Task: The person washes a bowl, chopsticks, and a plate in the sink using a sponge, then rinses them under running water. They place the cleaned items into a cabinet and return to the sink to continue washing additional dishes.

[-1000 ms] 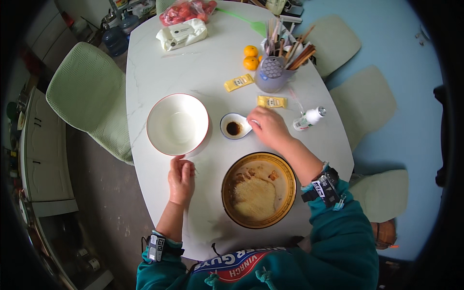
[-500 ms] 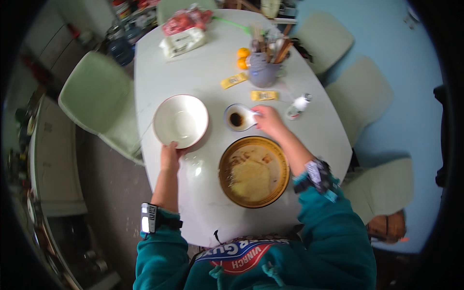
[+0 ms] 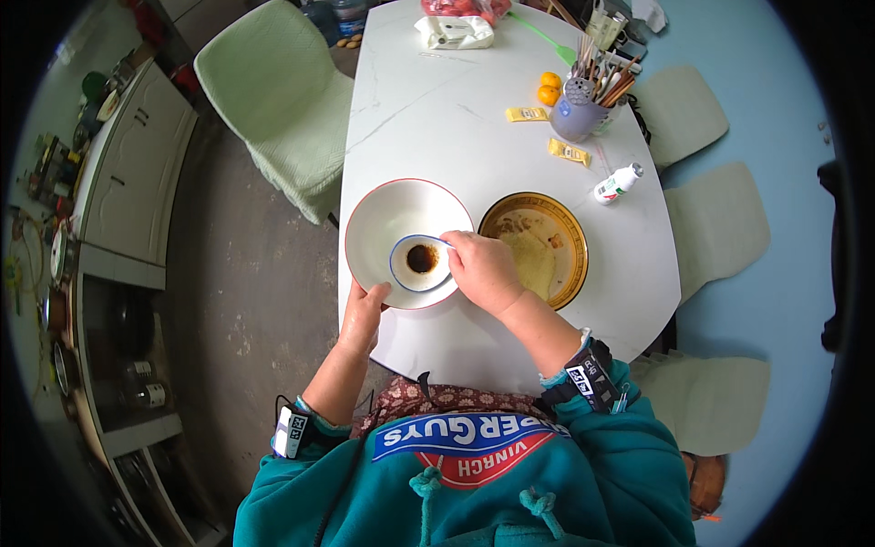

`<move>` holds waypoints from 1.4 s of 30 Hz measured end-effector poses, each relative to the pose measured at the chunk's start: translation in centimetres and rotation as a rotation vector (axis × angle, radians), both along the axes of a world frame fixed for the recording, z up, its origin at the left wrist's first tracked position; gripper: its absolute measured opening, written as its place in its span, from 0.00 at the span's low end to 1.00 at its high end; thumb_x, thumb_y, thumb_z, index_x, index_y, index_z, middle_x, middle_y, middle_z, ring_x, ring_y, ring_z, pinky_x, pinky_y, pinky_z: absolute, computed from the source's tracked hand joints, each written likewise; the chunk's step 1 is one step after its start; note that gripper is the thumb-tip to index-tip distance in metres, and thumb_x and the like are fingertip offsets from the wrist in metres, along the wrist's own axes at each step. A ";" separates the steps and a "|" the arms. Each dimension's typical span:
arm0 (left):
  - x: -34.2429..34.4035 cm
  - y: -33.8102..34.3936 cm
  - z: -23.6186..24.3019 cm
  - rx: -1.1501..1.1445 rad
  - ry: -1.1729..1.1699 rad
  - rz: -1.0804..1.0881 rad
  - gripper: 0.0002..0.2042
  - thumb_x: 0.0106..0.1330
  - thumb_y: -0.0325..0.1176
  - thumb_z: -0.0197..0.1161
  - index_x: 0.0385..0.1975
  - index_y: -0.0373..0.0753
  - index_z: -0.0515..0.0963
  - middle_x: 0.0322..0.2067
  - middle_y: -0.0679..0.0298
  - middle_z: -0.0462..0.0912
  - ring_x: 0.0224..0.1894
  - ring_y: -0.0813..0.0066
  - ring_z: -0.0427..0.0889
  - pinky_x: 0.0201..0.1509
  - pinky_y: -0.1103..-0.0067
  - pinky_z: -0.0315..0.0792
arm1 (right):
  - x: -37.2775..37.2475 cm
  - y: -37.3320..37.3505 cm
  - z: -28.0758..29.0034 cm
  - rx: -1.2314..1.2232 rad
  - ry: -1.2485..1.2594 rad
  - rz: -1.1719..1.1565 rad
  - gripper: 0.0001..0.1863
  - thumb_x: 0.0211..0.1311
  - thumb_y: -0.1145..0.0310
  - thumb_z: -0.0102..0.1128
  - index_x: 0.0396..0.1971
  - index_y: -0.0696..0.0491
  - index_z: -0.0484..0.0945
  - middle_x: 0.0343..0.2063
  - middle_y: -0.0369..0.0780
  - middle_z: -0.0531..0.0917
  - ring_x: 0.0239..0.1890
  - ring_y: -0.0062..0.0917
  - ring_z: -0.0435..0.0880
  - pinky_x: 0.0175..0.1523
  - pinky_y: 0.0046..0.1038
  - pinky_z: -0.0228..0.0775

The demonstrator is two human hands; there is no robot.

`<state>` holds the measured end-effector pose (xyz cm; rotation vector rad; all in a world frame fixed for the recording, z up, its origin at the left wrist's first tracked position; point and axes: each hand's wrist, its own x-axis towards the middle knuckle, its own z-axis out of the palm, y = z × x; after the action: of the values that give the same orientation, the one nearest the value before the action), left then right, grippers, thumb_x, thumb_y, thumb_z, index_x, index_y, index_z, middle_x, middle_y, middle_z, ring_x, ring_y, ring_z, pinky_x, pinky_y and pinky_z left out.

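My left hand (image 3: 362, 315) holds the near rim of a large white bowl (image 3: 383, 214) with a red edge, its thumb over the rim. Closed on the right side of a small blue-rimmed white bowl (image 3: 398, 270), my right hand (image 3: 481, 269) keeps it above the large bowl. Dark brown liquid (image 3: 422, 259) lies in the small bowl, which looks slightly tilted. My fingers hide its right edge. To the right sits a brown-patterned yellow bowl (image 3: 581, 251) holding a pale, wet mass (image 3: 529, 260); my right hand and forearm overlap its near left side.
Farther right stands a white bottle (image 3: 618, 184). Beyond are two yellow packets (image 3: 570, 151), two oranges (image 3: 549, 95) and a grey-purple holder (image 3: 576, 122) with chopsticks and utensils. A white soft pack (image 3: 454, 33) lies at the table's far end. Green chairs (image 3: 273, 100) flank the table.
My right hand has brought the small bowl left from beside the large bowl to above it. The large bowl is nearer to me and closer to the yellow bowl. The view has shifted.
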<state>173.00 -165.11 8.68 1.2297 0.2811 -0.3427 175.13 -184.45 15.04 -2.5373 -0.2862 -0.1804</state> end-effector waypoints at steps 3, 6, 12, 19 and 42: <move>-3.4 0.9 -0.4 -0.009 -0.001 0.035 0.27 0.54 0.26 0.50 0.57 0.37 0.57 0.47 0.60 0.71 0.47 0.69 0.73 0.48 0.73 0.71 | -2.3 1.0 -0.1 -0.057 0.056 0.088 0.09 0.53 0.72 0.53 0.35 0.53 0.76 0.29 0.42 0.79 0.29 0.38 0.79 0.34 0.34 0.72; -6.9 1.2 -1.3 0.026 0.058 0.133 0.24 0.54 0.26 0.52 0.54 0.36 0.61 0.45 0.60 0.72 0.45 0.69 0.75 0.46 0.74 0.72 | -4.6 0.0 0.2 -0.041 -0.077 0.166 0.09 0.54 0.71 0.54 0.36 0.54 0.75 0.31 0.42 0.77 0.33 0.36 0.78 0.37 0.33 0.71; -17.1 3.0 -2.3 -0.034 0.099 0.408 0.22 0.53 0.25 0.53 0.51 0.34 0.64 0.45 0.59 0.73 0.45 0.69 0.74 0.47 0.76 0.70 | -8.2 -13.2 -1.9 0.143 -0.433 -0.244 0.19 0.54 0.73 0.54 0.48 0.59 0.67 0.45 0.46 0.72 0.49 0.36 0.70 0.54 0.34 0.62; -30.4 2.2 -1.3 -0.092 0.078 0.712 0.24 0.53 0.24 0.53 0.53 0.33 0.61 0.47 0.57 0.70 0.47 0.65 0.73 0.50 0.70 0.70 | -10.7 -19.5 -10.5 1.556 0.640 -0.264 0.15 0.59 0.65 0.50 0.42 0.58 0.70 0.38 0.44 0.77 0.41 0.34 0.78 0.52 0.41 0.68; -60.6 3.0 -3.8 -0.214 -0.047 1.201 0.23 0.52 0.25 0.53 0.51 0.33 0.64 0.45 0.57 0.74 0.44 0.63 0.76 0.46 0.68 0.73 | -19.0 -14.3 -14.9 1.829 0.517 -0.193 0.15 0.54 0.70 0.51 0.38 0.66 0.69 0.36 0.48 0.76 0.41 0.37 0.75 0.52 0.38 0.70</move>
<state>112.44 -162.12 4.90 0.6840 0.8495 0.6787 156.16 -198.71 0.18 -0.7136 0.2721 0.1300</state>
